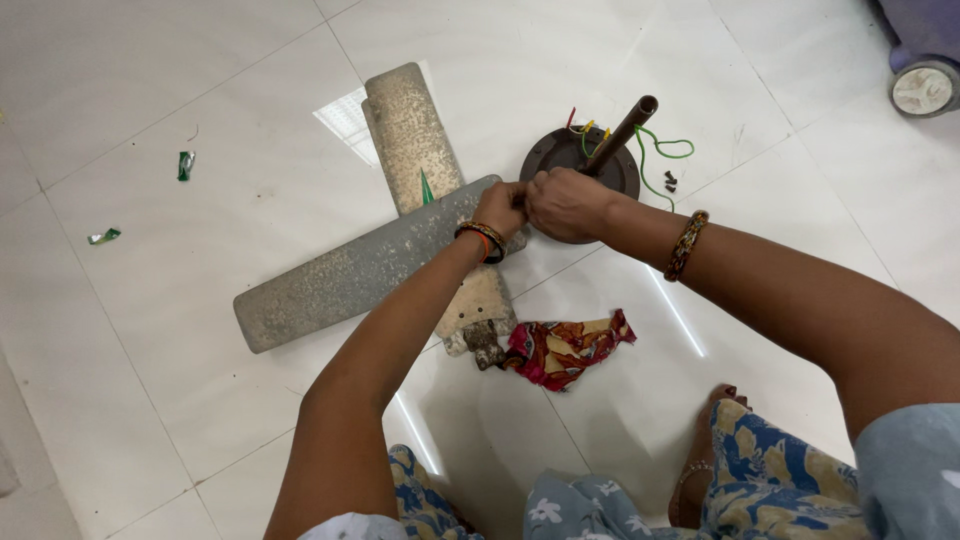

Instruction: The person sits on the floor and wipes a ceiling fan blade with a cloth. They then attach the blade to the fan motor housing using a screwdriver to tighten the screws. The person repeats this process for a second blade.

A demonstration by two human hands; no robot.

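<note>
Nearest on the white tiled floor [200,400], a crumpled red patterned cloth [565,348] is seen. Beyond it, the left hand [500,208] and right hand [567,204] are closed together, pinching the end of a grey fan blade [350,275] beside the dark fan motor [560,155], from which coloured wires [660,150] trail.

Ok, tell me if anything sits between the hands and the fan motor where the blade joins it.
Nothing visible does. The left hand and right hand already meet at the end of the grey blade against the fan motor. The rod and wires lie behind, the cloth nearer the person.
</note>
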